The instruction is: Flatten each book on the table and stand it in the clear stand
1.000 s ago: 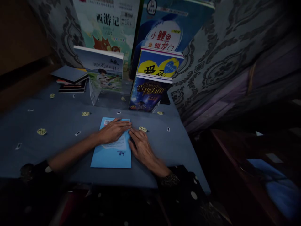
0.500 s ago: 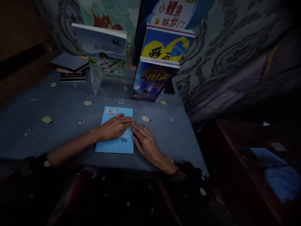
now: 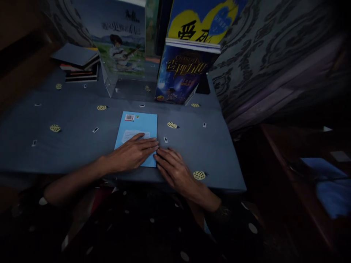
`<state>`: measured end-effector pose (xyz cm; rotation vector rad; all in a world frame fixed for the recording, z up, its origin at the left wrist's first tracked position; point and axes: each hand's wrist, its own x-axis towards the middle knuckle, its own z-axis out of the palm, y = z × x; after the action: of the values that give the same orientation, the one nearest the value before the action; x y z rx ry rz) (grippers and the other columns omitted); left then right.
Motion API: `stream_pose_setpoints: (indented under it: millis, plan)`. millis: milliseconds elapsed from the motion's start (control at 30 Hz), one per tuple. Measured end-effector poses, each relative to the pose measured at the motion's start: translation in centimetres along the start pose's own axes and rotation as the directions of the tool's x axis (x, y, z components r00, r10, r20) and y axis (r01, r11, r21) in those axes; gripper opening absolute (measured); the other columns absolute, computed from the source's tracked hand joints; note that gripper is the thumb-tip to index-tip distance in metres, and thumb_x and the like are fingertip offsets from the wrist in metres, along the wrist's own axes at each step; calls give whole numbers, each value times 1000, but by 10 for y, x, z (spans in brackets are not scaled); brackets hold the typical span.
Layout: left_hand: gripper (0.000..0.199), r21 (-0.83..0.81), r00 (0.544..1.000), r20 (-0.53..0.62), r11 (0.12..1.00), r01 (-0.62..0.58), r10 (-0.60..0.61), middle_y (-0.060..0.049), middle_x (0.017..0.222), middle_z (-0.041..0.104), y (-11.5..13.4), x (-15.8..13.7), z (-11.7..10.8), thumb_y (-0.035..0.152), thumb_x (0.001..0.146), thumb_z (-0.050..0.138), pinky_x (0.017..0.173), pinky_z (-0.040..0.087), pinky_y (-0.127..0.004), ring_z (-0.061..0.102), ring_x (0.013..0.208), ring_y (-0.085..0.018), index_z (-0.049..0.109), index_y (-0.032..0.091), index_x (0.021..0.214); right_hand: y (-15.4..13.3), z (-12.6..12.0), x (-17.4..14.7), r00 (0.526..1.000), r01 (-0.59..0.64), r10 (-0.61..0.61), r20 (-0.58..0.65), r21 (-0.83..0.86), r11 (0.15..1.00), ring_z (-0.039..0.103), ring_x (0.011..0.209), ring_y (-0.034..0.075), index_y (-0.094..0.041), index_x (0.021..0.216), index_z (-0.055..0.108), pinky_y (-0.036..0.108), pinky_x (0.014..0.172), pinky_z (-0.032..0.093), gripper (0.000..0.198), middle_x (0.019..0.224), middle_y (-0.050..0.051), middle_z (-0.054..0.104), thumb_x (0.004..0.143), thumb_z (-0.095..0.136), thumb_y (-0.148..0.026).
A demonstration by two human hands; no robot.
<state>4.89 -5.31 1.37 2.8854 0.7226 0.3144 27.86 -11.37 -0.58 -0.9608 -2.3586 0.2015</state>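
A light blue book [image 3: 137, 122] lies closed on the cloth-covered table, its barcode side facing up. My left hand [image 3: 134, 153] rests flat across the lower half of its cover, fingers stretched toward the right edge. Along that edge my right hand [image 3: 175, 168] lies palm down on the cloth, its fingertips touching the book's side and close to the left fingertips. Neither hand grips anything. The left hand and forearm hide the book's lower left part.
Behind the book, clear stands hold a guitar-cover book [image 3: 122, 51] and a dark blue book [image 3: 185, 73]. A blue and yellow book [image 3: 201, 20] rises behind. Stacked books [image 3: 78, 60] sit at the back left; a reddish-brown surface [image 3: 287, 160] lies to the right.
Both hands have slid along the book's right edge toward me, uncovering printed text on its cover. The view has shifted downward and closer.
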Motion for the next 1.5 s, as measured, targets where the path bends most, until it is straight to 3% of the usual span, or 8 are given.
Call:
stream_pose_setpoints:
  millis: [233,433,1000,1200,1300,1500]
  plan:
    - [42,18,998,-55,999,34,-33,-10,147,57,42,-26,1,15,102,42,121,33,-49,50,140,-21,50,15,144,-10,-8,-14,998,32,-35,55,59,998,61,123,27,-15,132,63,57,105,52,35,122,14,71,99,49,-13]
    - [46,70,971,-225,993,94,-76,-17,136,65,71,-45,14,4,96,46,107,47,-48,58,130,-27,49,6,142,-11,-14,-12,996,81,-85,31,92,992,63,116,27,-11,126,66,54,100,55,31,119,15,72,97,53,-10]
    - [35,133,944,-313,979,154,-106,-14,123,72,81,-38,22,6,96,47,99,47,-44,62,120,-25,61,8,128,-12,-16,-10,995,67,-73,71,90,994,63,106,24,-18,130,64,49,94,56,34,109,11,71,99,50,-12]
    - [40,153,927,-334,961,230,-169,-15,127,70,88,-52,26,7,95,47,101,46,-44,61,121,-26,57,7,134,-10,-11,-11,991,133,-133,-4,83,988,63,109,27,-12,127,64,51,93,57,32,114,15,72,96,55,-10]
    - [46,156,904,-354,938,310,-240,-15,125,70,89,-64,24,7,94,50,101,45,-45,62,118,-27,52,7,140,-9,-11,-2,988,154,-157,14,106,982,66,107,26,-16,124,67,53,96,55,30,113,12,74,97,55,-11]
    - [51,157,804,-427,842,516,-413,-14,120,71,90,-91,21,8,94,52,98,47,-44,64,112,-26,48,11,145,-18,-5,42,944,274,-304,129,207,939,67,100,25,-16,118,70,46,90,58,27,109,10,75,100,50,-15]
